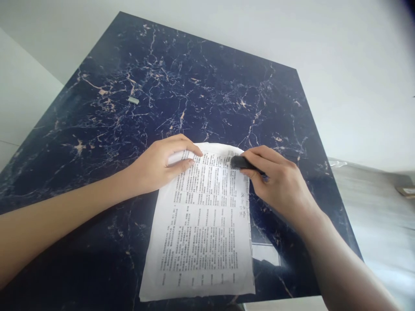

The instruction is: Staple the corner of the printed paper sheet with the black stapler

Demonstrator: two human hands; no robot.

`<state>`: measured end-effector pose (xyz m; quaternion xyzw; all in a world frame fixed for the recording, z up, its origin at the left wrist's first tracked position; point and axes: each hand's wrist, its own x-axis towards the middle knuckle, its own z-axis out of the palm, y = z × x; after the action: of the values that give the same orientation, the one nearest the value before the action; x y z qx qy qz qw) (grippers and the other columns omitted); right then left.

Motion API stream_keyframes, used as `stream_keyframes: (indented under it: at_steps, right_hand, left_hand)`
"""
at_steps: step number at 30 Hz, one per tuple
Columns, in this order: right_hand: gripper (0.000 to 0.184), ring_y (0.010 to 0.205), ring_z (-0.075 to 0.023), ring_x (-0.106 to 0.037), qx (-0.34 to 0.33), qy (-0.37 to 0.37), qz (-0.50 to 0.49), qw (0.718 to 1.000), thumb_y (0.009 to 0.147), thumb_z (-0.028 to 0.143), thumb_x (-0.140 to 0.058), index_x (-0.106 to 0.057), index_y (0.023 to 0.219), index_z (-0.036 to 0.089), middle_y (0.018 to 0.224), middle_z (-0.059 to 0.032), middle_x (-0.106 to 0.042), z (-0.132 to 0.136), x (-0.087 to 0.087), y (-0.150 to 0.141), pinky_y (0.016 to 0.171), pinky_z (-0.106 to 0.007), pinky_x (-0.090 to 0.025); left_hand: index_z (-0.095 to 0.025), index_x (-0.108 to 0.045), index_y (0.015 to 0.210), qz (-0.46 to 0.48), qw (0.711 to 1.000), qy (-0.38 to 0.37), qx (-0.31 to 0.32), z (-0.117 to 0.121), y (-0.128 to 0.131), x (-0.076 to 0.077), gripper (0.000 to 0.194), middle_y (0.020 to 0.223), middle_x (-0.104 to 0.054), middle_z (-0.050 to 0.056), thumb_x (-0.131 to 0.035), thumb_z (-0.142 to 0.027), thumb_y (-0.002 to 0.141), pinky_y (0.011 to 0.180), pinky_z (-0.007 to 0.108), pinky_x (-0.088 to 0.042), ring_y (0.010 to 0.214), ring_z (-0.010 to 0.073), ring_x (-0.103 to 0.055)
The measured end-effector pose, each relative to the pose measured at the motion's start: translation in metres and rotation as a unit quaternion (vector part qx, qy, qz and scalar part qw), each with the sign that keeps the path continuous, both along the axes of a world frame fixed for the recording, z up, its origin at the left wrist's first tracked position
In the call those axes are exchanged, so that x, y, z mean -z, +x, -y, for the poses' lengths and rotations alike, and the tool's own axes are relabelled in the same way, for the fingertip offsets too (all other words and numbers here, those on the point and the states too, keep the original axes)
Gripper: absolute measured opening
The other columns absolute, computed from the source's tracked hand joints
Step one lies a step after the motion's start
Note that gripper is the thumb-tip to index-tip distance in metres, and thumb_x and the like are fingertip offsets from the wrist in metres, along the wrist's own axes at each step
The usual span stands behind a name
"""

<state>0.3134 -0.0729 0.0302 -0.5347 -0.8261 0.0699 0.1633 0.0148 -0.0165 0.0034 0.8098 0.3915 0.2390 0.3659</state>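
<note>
The front edge of the dark-blue, white-veined tabletop [214, 110] runs near the bottom of the white printed paper sheet [202, 242]. At the sheet's upper left rests the left hand [164, 162], thumb and forefinger apart; upper right, the right hand [277, 175] clamps a black, round-ended tool [242, 163]. Beyond the sheet, leftward, tabletop surrounds a small pale rectangular piece [133, 100].

Between the left hand [173, 160] and the right hand [279, 172] I can see thin, matt paper [207, 216], a little wavy at its edges. The tool [244, 163] in the right hand looks like smooth plastic. Under both hands the surface [207, 103] is polished and glossy, like veined marble. Beyond the left hand, a small strip [133, 100] looks metallic. The wall [350, 73] past the hands appears smooth and matt.
</note>
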Motion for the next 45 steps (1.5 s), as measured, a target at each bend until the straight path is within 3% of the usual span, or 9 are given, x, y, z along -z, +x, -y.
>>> stream_keyframes:
  at_steps: [7, 12, 16, 22, 27, 34, 41, 43, 45]
  right_hand:
    - [0.017, 0.088, -0.0276, -0.061, -0.013, 0.061, 0.149, 0.987, 0.099, 0.011, -0.051, -0.066, 0.101, 0.019, 0.095, -0.0111, -0.066, 0.002, 0.001, -0.017, 0.078, -0.044, -0.047]
    - [0.018, 0.090, -0.0272, -0.064, -0.010, 0.035, 0.084, 0.996, 0.102, 0.019, -0.053, -0.066, 0.115, 0.017, 0.100, -0.0112, -0.070, 0.001, 0.003, -0.009, 0.080, -0.044, -0.051]
    - [0.027, 0.092, -0.0262, -0.069, 0.042, -0.011, 0.011, 0.999, 0.104, 0.026, -0.051, -0.065, 0.126, 0.019, 0.111, -0.0112, -0.073, 0.000, -0.002, 0.012, 0.078, -0.041, -0.054]
    - [0.030, 0.095, -0.0281, -0.073, 0.099, -0.021, 0.007, 0.995, 0.101, 0.028, -0.055, -0.068, 0.127, 0.024, 0.114, -0.0085, -0.076, -0.012, -0.005, 0.052, 0.081, -0.041, -0.056]
    - [0.031, 0.099, -0.0293, -0.073, 0.130, -0.011, 0.008, 0.991, 0.099, 0.031, -0.057, -0.070, 0.127, 0.026, 0.117, -0.0080, -0.077, -0.018, 0.000, 0.064, 0.083, -0.041, -0.056]
    - [0.033, 0.097, -0.0295, -0.073, 0.164, -0.021, 0.007, 0.986, 0.098, 0.032, -0.057, -0.071, 0.127, 0.026, 0.113, -0.0079, -0.078, -0.021, -0.003, 0.065, 0.082, -0.041, -0.055]
    - [0.037, 0.091, -0.0299, -0.072, 0.240, -0.022, -0.011, 0.970, 0.096, 0.044, -0.061, -0.072, 0.127, 0.025, 0.104, -0.0104, -0.078, -0.021, -0.004, 0.076, 0.074, -0.040, -0.054]
    - [0.044, 0.090, -0.0303, -0.071, 0.245, -0.040, -0.004, 0.969, 0.091, 0.048, -0.068, -0.070, 0.128, 0.025, 0.102, -0.0104, -0.078, -0.022, -0.005, 0.084, 0.070, -0.038, -0.052]
    - [0.047, 0.087, -0.0303, -0.070, 0.235, -0.065, 0.025, 0.969, 0.084, 0.045, -0.074, -0.070, 0.125, 0.023, 0.098, -0.0100, -0.077, -0.023, -0.006, 0.092, 0.066, -0.036, -0.049]
  left_hand:
    - [-0.026, -0.073, 0.116, 0.000, 1.000, 0.006, 0.005, 0.000, -0.001, 0.000, 0.020, 0.124, -0.069, 0.005, -0.060, -0.032, 0.102, 0.104, 0.042, -0.053, 0.112, 0.0231, -0.067]
    - [-0.025, -0.072, 0.118, -0.001, 1.000, 0.019, 0.009, 0.000, -0.002, -0.001, 0.021, 0.123, -0.070, 0.006, -0.059, -0.031, 0.102, 0.104, 0.044, -0.053, 0.112, 0.0227, -0.067]
    - [-0.027, -0.072, 0.120, -0.004, 1.000, 0.020, 0.010, 0.001, -0.003, -0.001, 0.021, 0.122, -0.070, 0.005, -0.059, -0.030, 0.103, 0.103, 0.044, -0.054, 0.112, 0.0222, -0.068]
    - [-0.028, -0.071, 0.120, -0.005, 1.000, 0.024, 0.006, 0.001, -0.004, 0.001, 0.021, 0.121, -0.070, 0.003, -0.060, -0.027, 0.103, 0.102, 0.042, -0.054, 0.111, 0.0207, -0.067]
    - [-0.029, -0.070, 0.121, -0.006, 0.999, 0.041, 0.009, 0.002, -0.005, 0.003, 0.021, 0.122, -0.069, 0.002, -0.059, -0.025, 0.104, 0.104, 0.041, -0.054, 0.113, 0.0194, -0.067]
    - [-0.029, -0.067, 0.127, -0.027, 0.992, 0.126, -0.001, 0.009, -0.004, 0.002, 0.025, 0.132, -0.065, 0.004, -0.058, -0.023, 0.104, 0.110, 0.047, -0.052, 0.122, 0.0226, -0.064]
    - [-0.023, -0.063, 0.133, -0.097, 0.962, 0.253, -0.033, 0.006, -0.007, 0.007, 0.033, 0.158, -0.047, 0.012, -0.064, -0.024, 0.100, 0.120, 0.064, -0.040, 0.147, 0.0377, -0.043]
    - [-0.022, -0.067, 0.126, -0.094, 0.950, 0.295, -0.025, 0.007, -0.008, 0.006, 0.027, 0.150, -0.054, 0.013, -0.064, -0.021, 0.099, 0.117, 0.063, -0.043, 0.143, 0.0370, -0.047]
    - [-0.021, -0.070, 0.114, -0.080, 0.941, 0.328, 0.021, 0.009, -0.008, 0.004, 0.018, 0.128, -0.067, 0.010, -0.063, -0.017, 0.098, 0.107, 0.055, -0.052, 0.124, 0.0303, -0.062]
